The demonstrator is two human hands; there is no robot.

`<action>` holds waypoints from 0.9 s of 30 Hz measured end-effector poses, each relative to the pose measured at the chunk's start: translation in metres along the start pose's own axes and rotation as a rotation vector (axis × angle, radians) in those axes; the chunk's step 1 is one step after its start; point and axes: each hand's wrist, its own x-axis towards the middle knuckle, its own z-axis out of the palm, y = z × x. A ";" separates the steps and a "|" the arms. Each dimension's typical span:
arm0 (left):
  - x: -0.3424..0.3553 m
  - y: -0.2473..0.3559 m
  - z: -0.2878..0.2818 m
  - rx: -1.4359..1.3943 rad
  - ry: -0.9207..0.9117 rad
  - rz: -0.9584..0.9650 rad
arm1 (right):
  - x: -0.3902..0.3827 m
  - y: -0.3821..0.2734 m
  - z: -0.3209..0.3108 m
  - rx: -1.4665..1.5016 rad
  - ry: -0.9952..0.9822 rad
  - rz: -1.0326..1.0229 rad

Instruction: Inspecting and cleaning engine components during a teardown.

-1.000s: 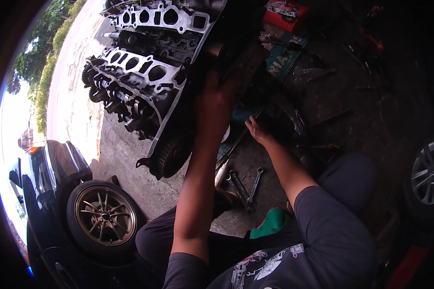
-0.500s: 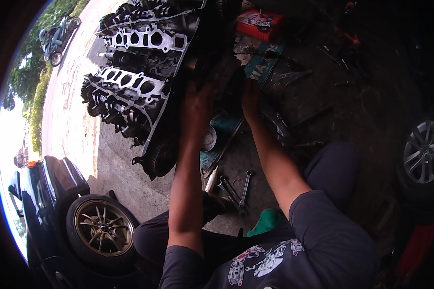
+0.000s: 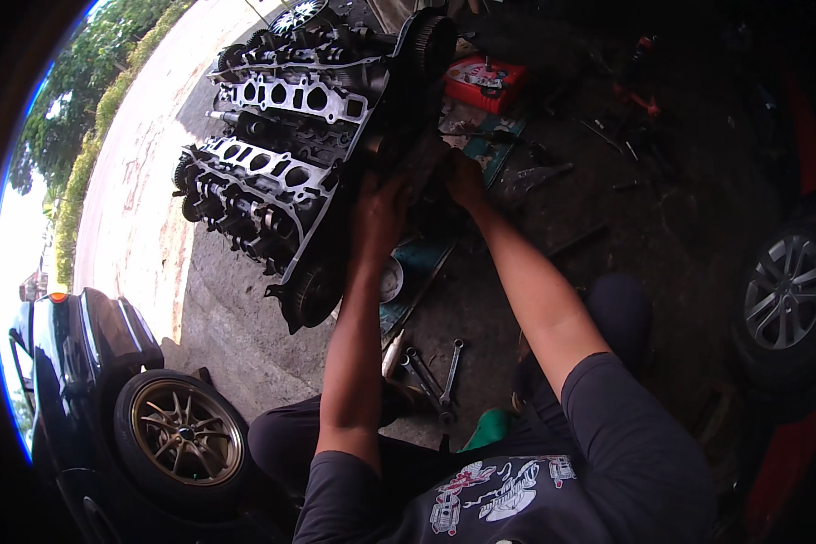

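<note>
Head view first: where is the engine (image 3: 310, 136) found?

Over the concrete floor (image 3: 240, 326), toward its sunlit left edge. Two silver-faced cylinder heads (image 3: 265, 163) are exposed, and toothed pulleys (image 3: 432, 43) are seen at the upper and lower front corners.

And by what is the dark front end met?

By the left hand (image 3: 381, 204), placed at it with the fingers pointed away from the body; whether they are spread or pressed together cannot be told in the shadow. The right hand (image 3: 463, 177) is bent inward at the same dark end, with a teal sheet (image 3: 426, 258) seen beneath. Its fingers are partly hidden, and what may be pinched by them cannot be made out.

What is carried by the sheet and the floor?

A red plastic jug (image 3: 485, 86) is set by the sheet's far edge, and a white-rimmed round container (image 3: 391, 279) is seen at its left edge. Just off the sheet's near corner, a white tube (image 3: 393, 352) and several wrenches (image 3: 454, 367) are laid on the floor. Near the floor's left edge, a bronze wheel (image 3: 188, 428) is carried by a black car (image 3: 72, 363).
</note>
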 end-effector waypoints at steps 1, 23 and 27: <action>0.000 0.001 0.001 0.006 0.003 -0.017 | 0.000 -0.002 -0.003 -0.014 -0.010 0.007; 0.000 0.013 0.002 0.061 0.002 -0.109 | 0.005 0.004 -0.001 -0.141 -0.186 0.135; 0.000 0.012 0.002 0.065 0.028 -0.062 | 0.006 0.007 -0.002 0.078 -0.073 -0.049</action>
